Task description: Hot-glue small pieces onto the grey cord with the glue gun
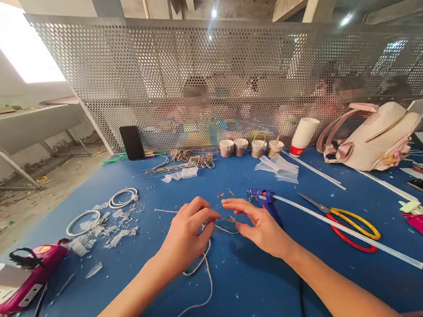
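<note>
Above the middle of the blue table, my left hand has its thumb and fingers closed on a thin grey-beige cord. One end of the cord trails down onto the table in a curve. Facing it, my right hand holds its fingers and thumb apart, with a small loop of the cord near the thumb tip. Just beyond the right hand lies a blue hot glue gun, partly covered by that hand, and a long clear glue stick runs out of its back.
Scissors with red and yellow handles lie at right. White rings and plastic scraps sit left. Paper cups, cord bundles, a dark phone and a pale bag line the perforated screen. Pink power strips flank both sides.
</note>
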`<move>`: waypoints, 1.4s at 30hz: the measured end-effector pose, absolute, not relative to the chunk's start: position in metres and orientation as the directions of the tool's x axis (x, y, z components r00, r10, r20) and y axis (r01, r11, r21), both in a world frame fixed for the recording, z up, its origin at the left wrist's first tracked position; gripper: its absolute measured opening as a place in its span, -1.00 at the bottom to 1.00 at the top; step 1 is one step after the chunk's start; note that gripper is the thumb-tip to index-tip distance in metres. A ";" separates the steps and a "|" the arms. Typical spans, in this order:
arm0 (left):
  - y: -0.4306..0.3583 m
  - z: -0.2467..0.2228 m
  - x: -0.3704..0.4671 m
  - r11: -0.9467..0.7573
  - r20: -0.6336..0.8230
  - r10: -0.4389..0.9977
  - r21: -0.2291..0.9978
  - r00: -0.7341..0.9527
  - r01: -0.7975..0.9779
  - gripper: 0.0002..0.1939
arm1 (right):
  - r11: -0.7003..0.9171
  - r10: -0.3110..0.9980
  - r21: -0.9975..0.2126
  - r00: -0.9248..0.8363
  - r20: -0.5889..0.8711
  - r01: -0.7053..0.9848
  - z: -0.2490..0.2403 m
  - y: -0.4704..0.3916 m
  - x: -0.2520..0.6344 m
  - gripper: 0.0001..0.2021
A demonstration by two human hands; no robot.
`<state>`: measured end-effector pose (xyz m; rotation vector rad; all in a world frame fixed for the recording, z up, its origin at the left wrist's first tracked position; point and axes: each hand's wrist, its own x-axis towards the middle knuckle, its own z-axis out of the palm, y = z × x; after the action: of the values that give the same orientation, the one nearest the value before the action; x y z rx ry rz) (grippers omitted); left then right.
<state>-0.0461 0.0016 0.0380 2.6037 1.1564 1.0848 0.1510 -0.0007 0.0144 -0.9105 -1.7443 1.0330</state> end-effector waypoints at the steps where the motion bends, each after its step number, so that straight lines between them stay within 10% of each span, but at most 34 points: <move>1: 0.002 0.039 -0.046 -0.706 0.560 0.687 0.367 0.462 0.605 -0.77 | 0.364 0.880 -0.923 -0.370 0.297 0.124 0.014 -0.001 0.150 -0.61; 10: 0.001 0.033 -0.048 -0.629 0.542 0.765 0.518 0.347 0.579 -0.79 | 0.017 0.955 -1.000 -0.295 0.019 -0.009 0.009 -0.006 0.142 -0.79; 29: -0.003 0.021 -0.046 -0.670 0.587 0.715 0.418 0.380 0.614 -0.80 | 0.649 0.748 -0.564 -0.291 0.597 0.510 0.015 -0.012 0.146 -0.82; 42: -0.005 0.035 -0.047 -0.589 0.421 0.806 0.635 0.416 0.499 -0.81 | 0.360 0.929 -0.857 -0.223 0.294 0.368 0.023 -0.009 0.151 -0.78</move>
<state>-0.0467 -0.0052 0.0354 2.2621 1.1138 1.0072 0.1515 -0.0092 0.0228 -1.1470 -1.7727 0.8311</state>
